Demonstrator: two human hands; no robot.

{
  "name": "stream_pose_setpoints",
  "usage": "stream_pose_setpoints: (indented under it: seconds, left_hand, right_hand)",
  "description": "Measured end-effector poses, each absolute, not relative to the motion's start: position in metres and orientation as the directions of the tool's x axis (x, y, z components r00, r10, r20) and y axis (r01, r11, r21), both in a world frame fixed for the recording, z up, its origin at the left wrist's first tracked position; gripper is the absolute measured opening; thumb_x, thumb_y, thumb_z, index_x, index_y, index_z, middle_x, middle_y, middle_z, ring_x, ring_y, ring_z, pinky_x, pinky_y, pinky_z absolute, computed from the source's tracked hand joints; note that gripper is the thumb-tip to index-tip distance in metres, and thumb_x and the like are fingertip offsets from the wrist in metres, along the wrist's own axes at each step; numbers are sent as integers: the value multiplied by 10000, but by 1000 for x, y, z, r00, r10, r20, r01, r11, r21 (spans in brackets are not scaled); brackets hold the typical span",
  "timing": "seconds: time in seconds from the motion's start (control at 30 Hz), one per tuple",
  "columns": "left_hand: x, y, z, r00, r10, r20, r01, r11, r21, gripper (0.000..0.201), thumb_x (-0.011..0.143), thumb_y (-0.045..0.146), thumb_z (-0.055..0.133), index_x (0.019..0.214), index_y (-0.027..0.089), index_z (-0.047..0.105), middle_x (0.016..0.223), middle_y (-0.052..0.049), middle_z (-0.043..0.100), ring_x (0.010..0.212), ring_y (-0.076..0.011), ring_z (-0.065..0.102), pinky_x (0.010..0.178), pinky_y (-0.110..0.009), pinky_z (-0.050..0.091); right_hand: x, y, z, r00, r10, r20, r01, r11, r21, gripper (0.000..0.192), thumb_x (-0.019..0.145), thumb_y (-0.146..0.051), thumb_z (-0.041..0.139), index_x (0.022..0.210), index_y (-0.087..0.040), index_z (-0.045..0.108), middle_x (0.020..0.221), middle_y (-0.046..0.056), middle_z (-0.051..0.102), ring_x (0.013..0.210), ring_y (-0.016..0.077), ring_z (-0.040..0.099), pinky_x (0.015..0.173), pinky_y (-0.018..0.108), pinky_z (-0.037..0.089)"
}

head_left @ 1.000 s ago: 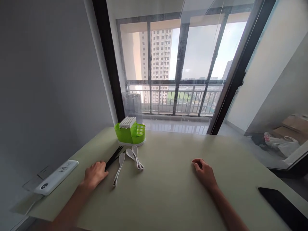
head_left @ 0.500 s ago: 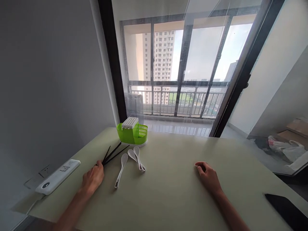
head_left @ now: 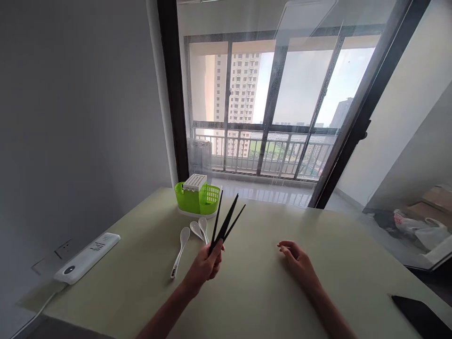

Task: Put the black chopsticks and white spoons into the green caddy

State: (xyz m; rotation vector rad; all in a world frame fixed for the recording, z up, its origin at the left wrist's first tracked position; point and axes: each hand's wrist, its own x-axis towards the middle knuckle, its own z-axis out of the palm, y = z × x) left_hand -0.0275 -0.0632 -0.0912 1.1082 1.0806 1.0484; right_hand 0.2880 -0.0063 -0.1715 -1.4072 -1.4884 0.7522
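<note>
My left hand (head_left: 208,261) is closed around several black chopsticks (head_left: 226,221), held up above the table with their tips fanned out and pointing away from me. Beside and behind that hand lie white spoons: one (head_left: 180,252) is apart on the left, and two (head_left: 196,229) overlap, their handles partly hidden by my hand. My right hand (head_left: 296,259) rests low over the table on the right, fingers loosely curled and apart, holding nothing. Beyond the spoons stands a green utensil caddy (head_left: 190,201) with a white slotted top and a white base.
A white power strip (head_left: 88,259) with a cable lies along the table's left edge, next to the grey wall. A flat black object (head_left: 422,313) is at the right front. Glass doors (head_left: 268,117) rise behind the pale table (head_left: 254,301). Bags and boxes sit on the floor at right.
My left hand has lifted the chopsticks off the left of the table and carried them right, past the spoons. My right hand has shifted slightly to the left. The view has tilted a little.
</note>
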Motion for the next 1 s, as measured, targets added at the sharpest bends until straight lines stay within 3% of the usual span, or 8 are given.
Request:
stream_pose_setpoints:
  seconds: [0.1, 0.2, 0.37, 0.47, 0.57, 0.67, 0.87, 1.0]
  left_hand:
    - [12, -52, -101, 345, 919, -188, -187, 264, 946, 521, 786, 697, 629, 860, 207, 472, 587, 124, 277, 426, -33, 178, 386, -189, 98]
    - [36, -46, -111, 493, 818, -298, -135, 410, 902, 544, 745, 694, 667, 864, 202, 468, 592, 127, 300, 425, -25, 165, 396, -199, 74]
    - [52, -53, -118, 514, 776, -366, -11, 433, 901, 452, 823, 609, 611, 950, 193, 486, 621, 119, 313, 421, -29, 175, 405, -196, 112]
    - [55, -65, -123, 311, 914, -262, 184, 212, 960, 371, 920, 476, 511, 1139, 177, 496, 686, 63, 477, 469, -77, 389, 458, -216, 327]
    - [57, -82, -131, 202, 978, 48, 460, -138, 877, 434, 952, 324, 458, 1358, 171, 444, 1052, -97, 670, 890, -211, 654, 786, -333, 515]
    - [61, -98, -141, 214, 960, 181, 677, -279, 681, 543, 960, 232, 383, 1497, 179, 317, 1385, -172, 557, 1156, -290, 624, 940, -417, 501]
    - [64, -113, -149, 317, 920, 231, 844, -385, 374, 600, 960, 227, 406, 1543, 186, 272, 1239, -149, 613, 1052, -292, 635, 918, -463, 527]
    - [50, -117, -146, 381, 880, 284, 837, -458, 298, 645, 915, 293, 538, 1521, 214, 334, 1211, -126, 597, 1098, -299, 593, 995, -511, 499]
  right_hand:
    - [254, -9, -159, -146, 979, 142, -14, 142, -990, 518, 854, -607, 614, 1222, -243, 635, 1216, 96, 709, 1048, 248, 679, 926, 378, 510]
    - [225, -1, -153, -254, 963, 83, -390, -23, -921, 579, 836, -614, 664, 1292, -267, 576, 1258, 101, 689, 1085, 249, 672, 960, 423, 501]
    - [201, 30, -156, -186, 982, -21, -584, -128, -802, 458, 733, -491, 801, 1071, -232, 634, 756, -36, 664, 651, 123, 639, 735, 288, 559]
    - [194, 41, -162, -125, 992, -31, -578, -98, -810, 379, 726, -489, 790, 917, -223, 600, 577, -107, 462, 454, 71, 460, 528, 222, 503]
    - [186, 42, -167, -75, 997, -26, -530, -62, -846, 395, 744, -537, 750, 849, -222, 537, 591, -106, 431, 450, 67, 435, 476, 221, 484]
    - [180, 40, -171, -11, 1000, -3, -436, -8, -900, 417, 767, -577, 692, 897, -235, 493, 604, -104, 450, 462, 85, 461, 451, 231, 474]
    - [176, 45, -177, 120, 990, 80, -123, 95, -988, 565, 812, -528, 589, 1252, -212, 428, 644, -87, 544, 428, 130, 487, 421, 264, 435]
    - [175, 45, -177, 147, 977, 155, 130, 137, -982, 501, 843, -462, 534, 1248, -168, 529, 632, -42, 599, 518, 180, 567, 527, 293, 459]
